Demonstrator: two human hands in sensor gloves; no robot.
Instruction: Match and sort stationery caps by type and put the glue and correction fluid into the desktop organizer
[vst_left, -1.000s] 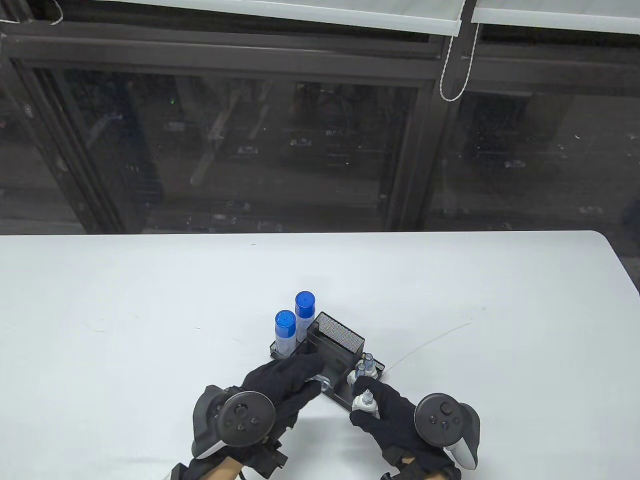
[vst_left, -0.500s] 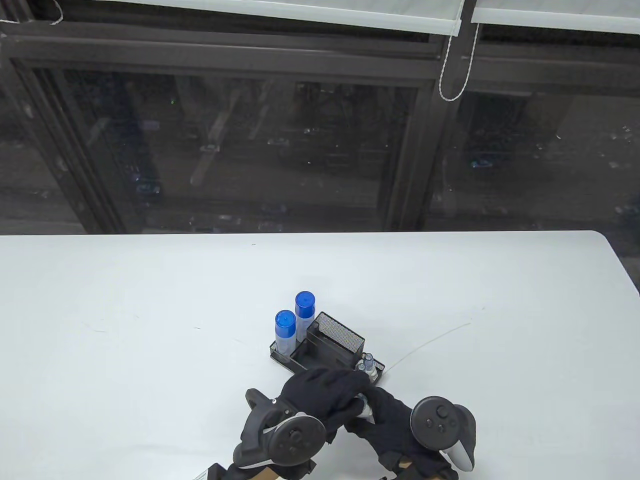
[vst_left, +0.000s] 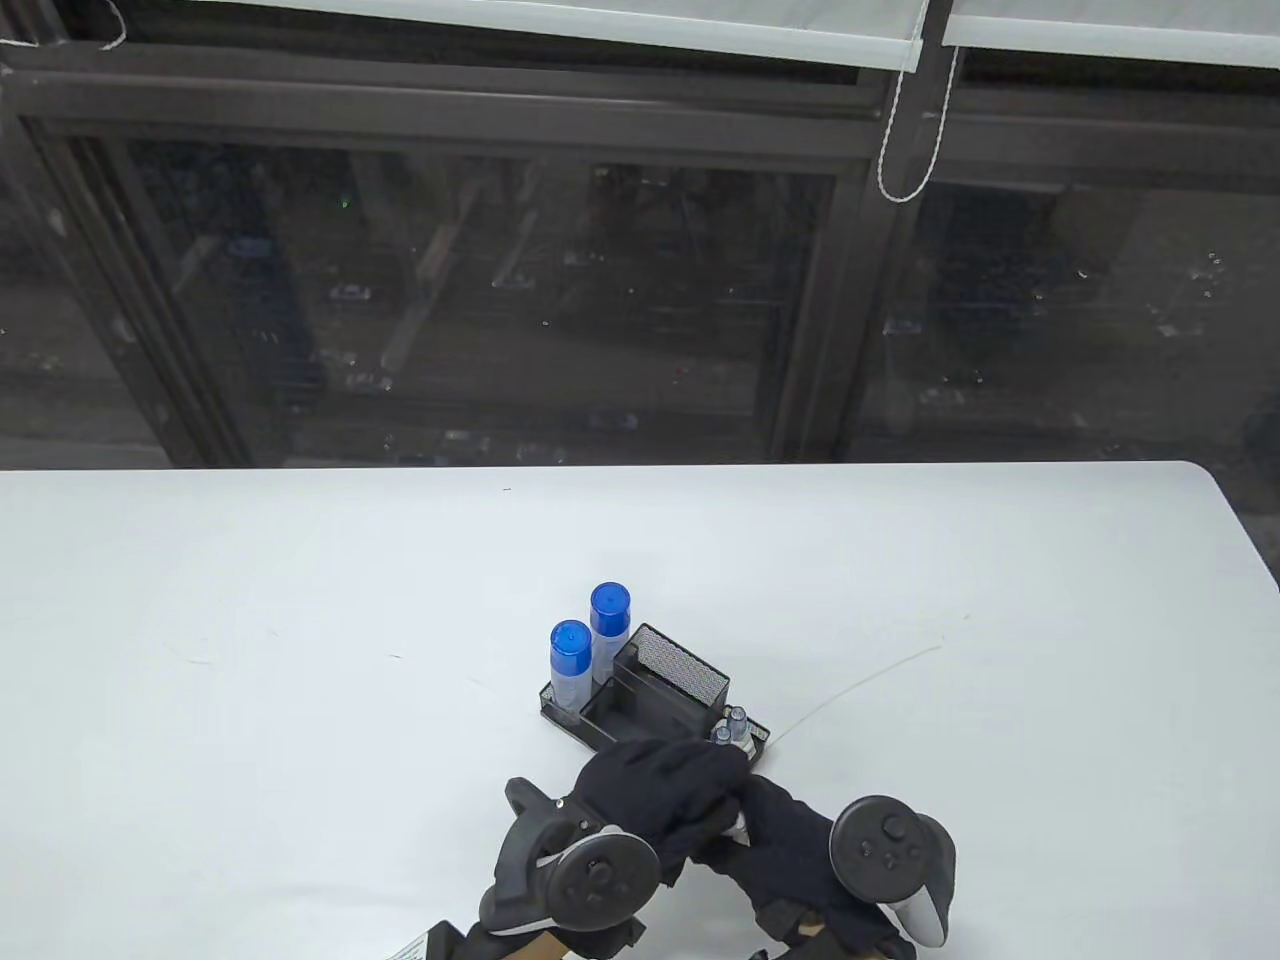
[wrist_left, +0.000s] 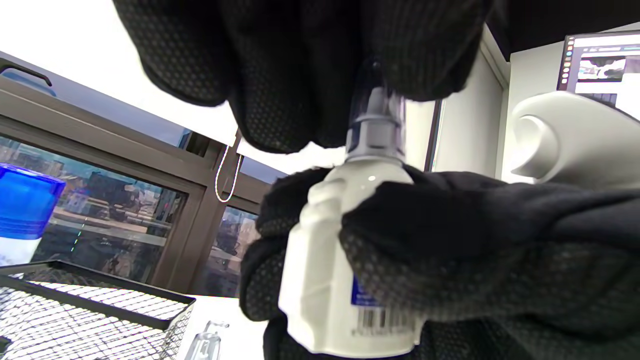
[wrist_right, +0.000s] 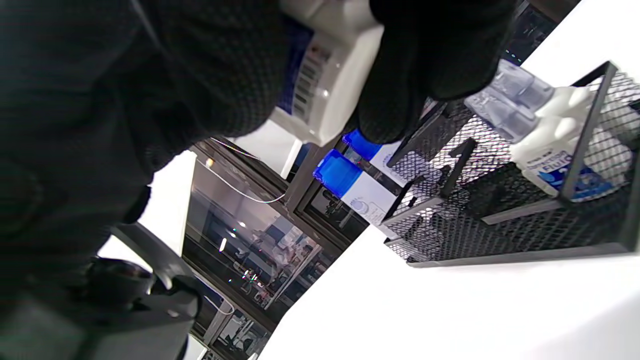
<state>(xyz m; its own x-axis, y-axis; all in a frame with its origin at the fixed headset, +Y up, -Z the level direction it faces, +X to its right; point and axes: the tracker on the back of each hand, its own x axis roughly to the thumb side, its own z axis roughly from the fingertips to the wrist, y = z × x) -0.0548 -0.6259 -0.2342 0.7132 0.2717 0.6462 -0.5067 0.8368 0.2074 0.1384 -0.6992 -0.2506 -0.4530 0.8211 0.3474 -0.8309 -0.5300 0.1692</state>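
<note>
Bottle (wrist_left: 325, 280) of correction fluid, white plastic, in hand at 6 o'clock on the table (vst_left: 250, 600), just in front of the near edge of the organizer (vst_left: 690, 690).

Right hand (vst_left: 790, 850): fingers and thumb curled round the bottle's body, bottle upright. Left hand (vst_left: 660, 790): fingertips (wrist_left: 425, 55) closed over a clear cap (wrist_left: 375, 100) sitting on the bottle's neck. Whether the cap is fully seated cannot be told; the gloves hide its top.

Handling (judgement): small, light, rigid shell, probably smooth and a little slippery under knit gloves. Best hold is round the flat-sided body, as now, leaving the neck free. Cap is small and likely easy to fumble; a pinch at its sides looks safer than pressing on the tip. Squeezing the body hard with the cap off could push fluid out.

Appearance: white body with a ribbed shoulder, blue label patch and barcode low on one face, narrow grey-white neck, see-through cap.

Beyond, at 12 o'clock from the hands: black wire-mesh organizer. Its right-hand compartment holds capped correction bottles (wrist_right: 555, 150), upright. At its far-left corner, about 11 o'clock, two white glue sticks (vst_left: 590, 650) with blue caps stand upright, side by side.
</note>
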